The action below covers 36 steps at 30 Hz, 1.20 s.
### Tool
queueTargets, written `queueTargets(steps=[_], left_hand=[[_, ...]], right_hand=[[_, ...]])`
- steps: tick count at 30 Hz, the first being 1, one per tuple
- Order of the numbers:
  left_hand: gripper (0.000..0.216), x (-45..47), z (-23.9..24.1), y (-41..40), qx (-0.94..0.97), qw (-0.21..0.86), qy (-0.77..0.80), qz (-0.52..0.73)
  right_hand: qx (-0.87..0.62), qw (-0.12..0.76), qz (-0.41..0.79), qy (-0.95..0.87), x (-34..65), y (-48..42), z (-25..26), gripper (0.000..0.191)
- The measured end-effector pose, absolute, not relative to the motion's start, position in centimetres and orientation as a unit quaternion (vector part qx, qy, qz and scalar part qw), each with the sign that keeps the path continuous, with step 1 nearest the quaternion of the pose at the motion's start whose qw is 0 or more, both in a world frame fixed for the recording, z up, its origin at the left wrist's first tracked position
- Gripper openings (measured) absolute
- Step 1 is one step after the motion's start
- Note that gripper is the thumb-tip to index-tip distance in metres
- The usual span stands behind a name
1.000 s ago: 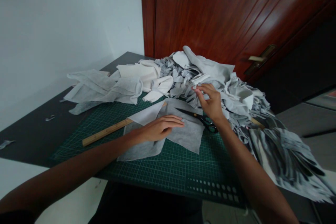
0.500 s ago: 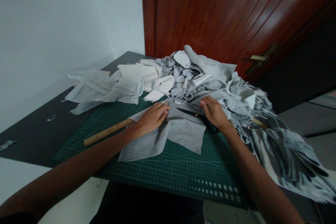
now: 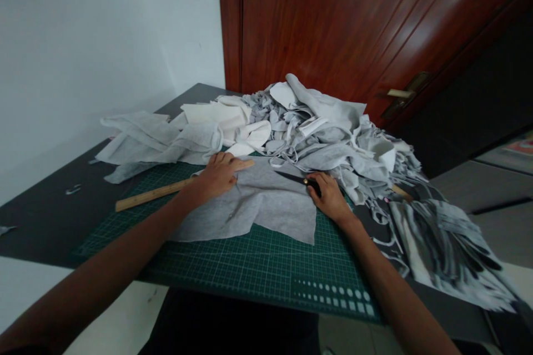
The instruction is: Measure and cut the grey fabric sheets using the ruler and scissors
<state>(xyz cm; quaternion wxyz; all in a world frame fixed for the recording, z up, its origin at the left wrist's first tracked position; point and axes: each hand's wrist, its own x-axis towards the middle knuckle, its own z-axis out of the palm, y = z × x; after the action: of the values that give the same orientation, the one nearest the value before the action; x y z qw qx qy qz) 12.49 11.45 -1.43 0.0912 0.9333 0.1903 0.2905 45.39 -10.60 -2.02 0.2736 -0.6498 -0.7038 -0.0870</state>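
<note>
A grey piece of cloth (image 3: 283, 211) lies fairly flat on the green cutting mat (image 3: 233, 266). Across its upper left part runs a wooden ruler (image 3: 152, 195), whose middle is covered by my left hand (image 3: 217, 175). The fingers of that hand are closed over the ruler. To the right, my right hand (image 3: 330, 197) has its fingers wrapped around the black handles of a pair of scissors (image 3: 290, 177). The blades point left over the cloth and look shut. Part of the handles is hidden under my fingers.
A heap of grey and white cloth scraps (image 3: 325, 133) rises behind the mat. More pale cloth (image 3: 162, 138) lies at the back left. A stack of striped grey cloth (image 3: 452, 255) lies at the right. Behind stand a white wall and a wooden door (image 3: 308, 22).
My left hand has moved left along the ruler, which has shifted and lies less steeply. My right hand has gone from the cloth's upper edge to the scissors' handles. The cloth lies flatter.
</note>
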Motion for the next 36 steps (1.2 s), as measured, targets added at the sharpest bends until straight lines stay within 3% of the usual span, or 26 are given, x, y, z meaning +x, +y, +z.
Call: queueTargets(steps=[4, 10, 14, 19, 27, 36], left_hand=[[0.027, 11.7, -1.5, 12.2, 0.920, 0.107, 0.196, 0.322], [0.035, 12.6, 1.2, 9.2, 0.909, 0.091, 0.202, 0.354], [0.039, 14.7, 2.8, 4.8, 0.956, 0.073, 0.116, 0.258], [0.037, 15.9, 1.3, -0.2, 0.980, 0.115, -0.023, 0.163], [0.053, 14.9, 0.4, -2.9, 0.992, 0.100, -0.054, 0.062], [0.053, 13.0, 1.0, -5.0, 0.984, 0.162, -0.071, 0.038]], right_hand=[[-0.654, 0.270, -0.092, -0.701, 45.6, -10.6, -2.4, 0.026], [-0.640, 0.289, -0.066, -0.709, 46.2, -10.6, -2.2, 0.024], [-0.621, 0.286, -0.044, -0.728, 47.3, -11.0, -1.9, 0.023], [-0.615, 0.263, -0.043, -0.742, 49.5, -11.9, -1.7, 0.024], [-0.624, 0.274, -0.043, -0.730, 52.0, -12.7, -1.3, 0.023], [-0.589, 0.288, 0.022, -0.755, 50.2, -13.0, -0.4, 0.020]])
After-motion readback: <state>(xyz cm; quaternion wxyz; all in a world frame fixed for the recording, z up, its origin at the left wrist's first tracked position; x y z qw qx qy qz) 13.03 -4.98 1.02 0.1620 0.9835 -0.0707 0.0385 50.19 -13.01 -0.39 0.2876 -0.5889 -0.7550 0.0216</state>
